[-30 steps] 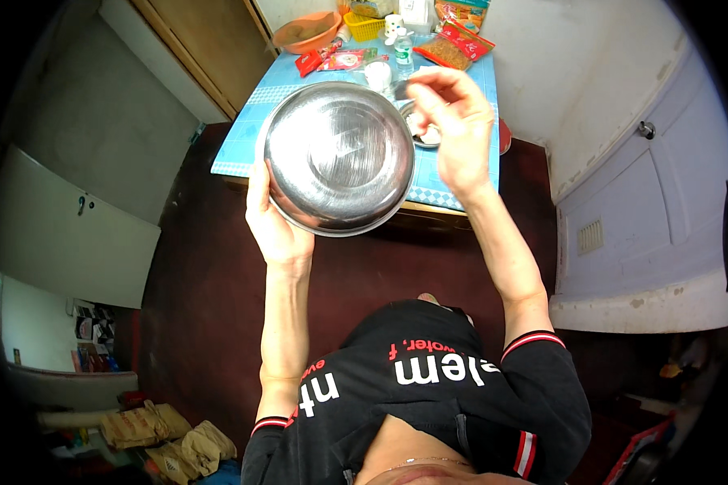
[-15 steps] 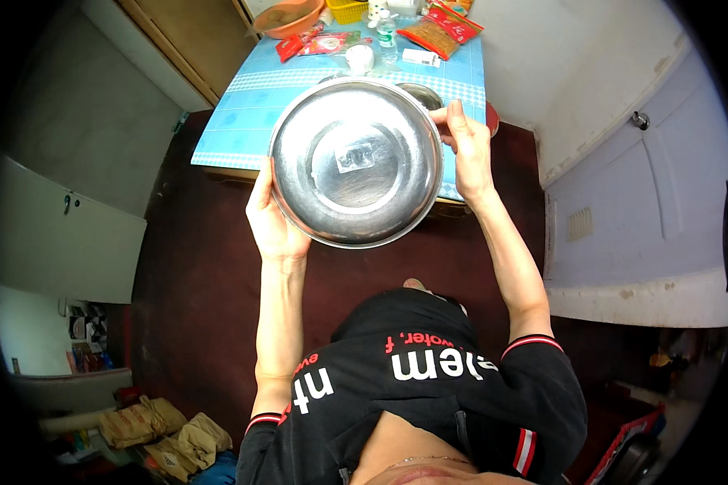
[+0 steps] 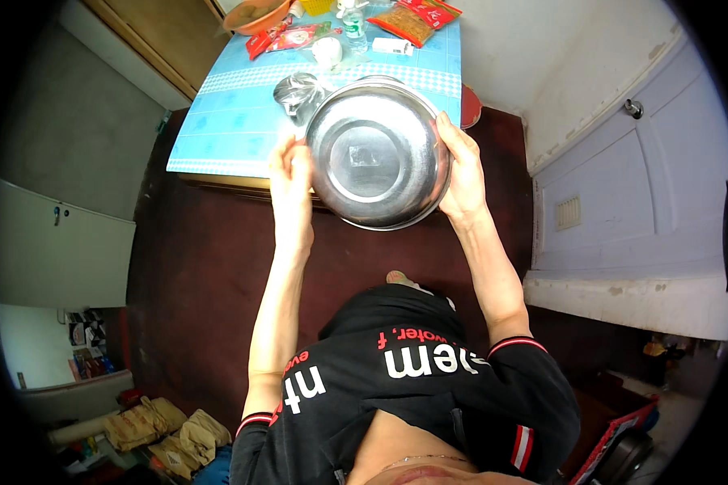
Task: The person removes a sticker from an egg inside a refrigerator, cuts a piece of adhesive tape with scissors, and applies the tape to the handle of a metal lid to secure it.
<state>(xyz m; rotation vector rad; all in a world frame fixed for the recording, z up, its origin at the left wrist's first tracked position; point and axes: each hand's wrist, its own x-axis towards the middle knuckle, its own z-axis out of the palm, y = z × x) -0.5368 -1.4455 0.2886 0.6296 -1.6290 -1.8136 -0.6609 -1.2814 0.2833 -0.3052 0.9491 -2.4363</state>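
Note:
A shiny round stainless steel basin is held up over the table's near edge, its flat underside facing me, with a small clear patch like a sticker in the middle. My right hand grips its right rim, thumb along the edge. At the left rim, my left hand is beside the basin. Its fingers are blurred, so whether they touch the metal is unclear. Behind the basin, a shiny metal piece rests on the blue checked tablecloth; its kind is hard to make out.
Toward the table's back are a clear plastic bottle, a white roundish item, a small white box, red packets, a red-and-orange food bag and an orange basin. A red stool stands at right.
The basin has turned and shifted slightly right relative to my body, uncovering the metal piece at its left. My right hand now wraps the rim lower down; my left fingers have moved and blurred.

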